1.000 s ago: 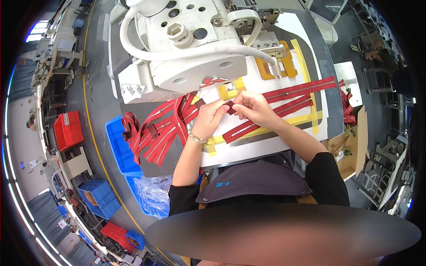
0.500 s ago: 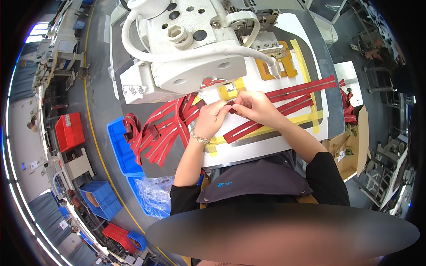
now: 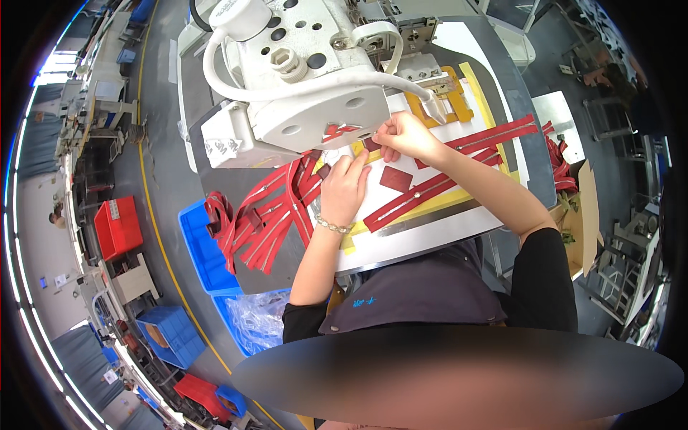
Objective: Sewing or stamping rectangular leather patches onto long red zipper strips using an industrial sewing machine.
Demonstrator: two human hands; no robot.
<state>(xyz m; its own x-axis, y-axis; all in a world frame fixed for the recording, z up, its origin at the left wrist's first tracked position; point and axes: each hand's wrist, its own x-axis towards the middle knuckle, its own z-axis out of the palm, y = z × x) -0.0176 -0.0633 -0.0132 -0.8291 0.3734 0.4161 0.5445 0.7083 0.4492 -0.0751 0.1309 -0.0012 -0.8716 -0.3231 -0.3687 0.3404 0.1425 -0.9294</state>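
Note:
My right hand [image 3: 410, 137] pinches at a small dark red patch [image 3: 371, 145] over the yellow frame, close under the head of a white sewing machine [image 3: 322, 118]. Stretched toward the same frame, my left hand [image 3: 344, 188] has its fingertips at the edge of the yellow frame [image 3: 359, 149] and holds nothing visible. Another dark red square patch [image 3: 395, 178] lies flat on the white board between my hands. Below my right forearm runs a red zipper [image 3: 401, 208], and a second red zipper [image 3: 502, 132] lies farther right, partly behind that hand.
A heap of red zippers [image 3: 276, 208] spreads over the table's left side. Blue bins [image 3: 204, 251] stand beside it, one with clear plastic bags [image 3: 258, 319]. At the right are more red zippers [image 3: 560, 161] and a cardboard box [image 3: 584, 215]. A yellow clamp [image 3: 455, 97] sits behind my right hand.
My hands, together over a small dark red piece before, have come apart. The right moved up toward the machine head; a dark red square now shows flat on the board.

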